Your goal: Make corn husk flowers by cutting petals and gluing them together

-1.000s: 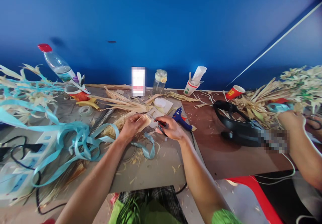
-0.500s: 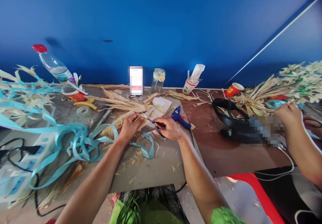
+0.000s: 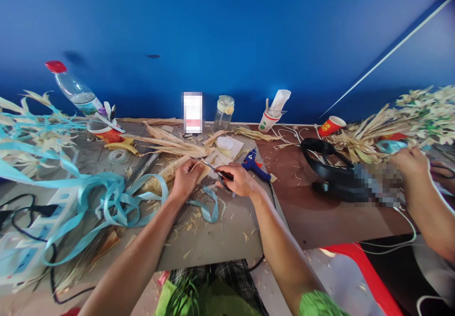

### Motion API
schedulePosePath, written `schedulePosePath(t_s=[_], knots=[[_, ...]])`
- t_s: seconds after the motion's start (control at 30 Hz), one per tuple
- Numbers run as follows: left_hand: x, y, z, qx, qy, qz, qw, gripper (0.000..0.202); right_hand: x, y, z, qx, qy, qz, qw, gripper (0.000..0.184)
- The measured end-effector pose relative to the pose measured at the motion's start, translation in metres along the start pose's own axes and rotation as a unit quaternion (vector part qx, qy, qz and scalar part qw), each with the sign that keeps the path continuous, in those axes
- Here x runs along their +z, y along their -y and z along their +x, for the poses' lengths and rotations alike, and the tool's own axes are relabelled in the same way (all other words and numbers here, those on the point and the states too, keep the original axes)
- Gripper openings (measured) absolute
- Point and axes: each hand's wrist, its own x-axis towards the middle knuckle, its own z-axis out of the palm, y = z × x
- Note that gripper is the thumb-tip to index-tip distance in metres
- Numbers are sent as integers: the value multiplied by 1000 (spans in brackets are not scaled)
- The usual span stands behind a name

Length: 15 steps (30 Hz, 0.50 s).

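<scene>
Black-handled scissors (image 3: pixel 224 179) sit gripped in my right hand (image 3: pixel 238 179), blades pointing at my left hand (image 3: pixel 186 179), whose fingers pinch a pale husk strip (image 3: pixel 204 172); from my remote view I can't tell whether steel touches it. Nearer me, blue ribbon (image 3: pixel 210 212) curls on the tabletop (image 3: pixel 220 242). Just beyond my right hand lies a blue glue gun (image 3: pixel 254 167); farther back, a clear bottle (image 3: pixel 223 112) stands near the wall (image 3: pixel 234 36).

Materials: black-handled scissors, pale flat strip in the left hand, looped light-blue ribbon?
Black-handled scissors: blades likely steel (grey, metallic look); handles probably plastic (dark, smooth). Pale flat strip: likely dried husk, matte and papery. Looped light-blue ribbon: probably satiny synthetic, given its soft sheen.
</scene>
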Motion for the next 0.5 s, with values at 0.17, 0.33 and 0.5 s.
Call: schedulePosePath(t_s=[0.17,0.33,0.5], knots=[[0,0,0,-6,-4,-5,1000,20,2,-2,0,-5,-2,14,1000,27],[0,4,0,-23,-1,-23,999,23,5,-6,0,14,6,47,999,27],[0,6,1,-34,0,-39,999,25,8,-9,1,13,1,57,998,29]])
